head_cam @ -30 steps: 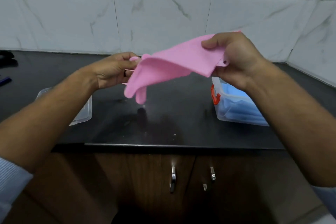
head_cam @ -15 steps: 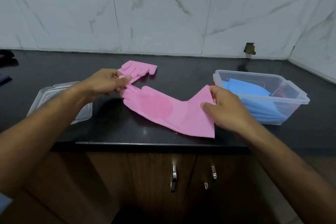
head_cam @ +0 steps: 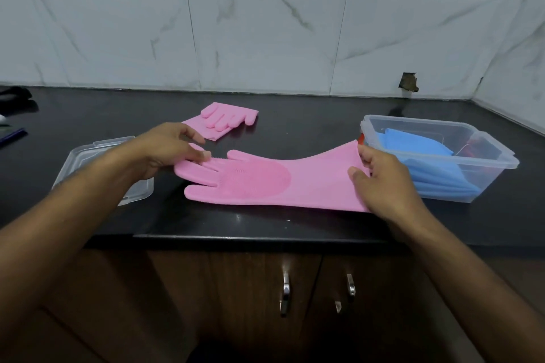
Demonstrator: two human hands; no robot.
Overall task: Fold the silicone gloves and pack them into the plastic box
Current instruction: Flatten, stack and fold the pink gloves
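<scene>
— Where is the glove?

— A pink glove (head_cam: 280, 183) lies flat and stretched out on the black bench (head_cam: 295, 132), bristled palm up. The left hand (head_cam: 168, 150) has its fingers (head_cam: 203, 155) pinched on the glove's fingertips; the right hand (head_cam: 380, 180) is clamped on the cuff edge.

— And the box?

— The clear plastic box (head_cam: 498, 153) sits just right of the cuff, with blue gloves (head_cam: 413, 147) inside. Its lid (head_cam: 88, 153) lies at the left, and a folded pink glove (head_cam: 227, 119) rests further back.
</scene>
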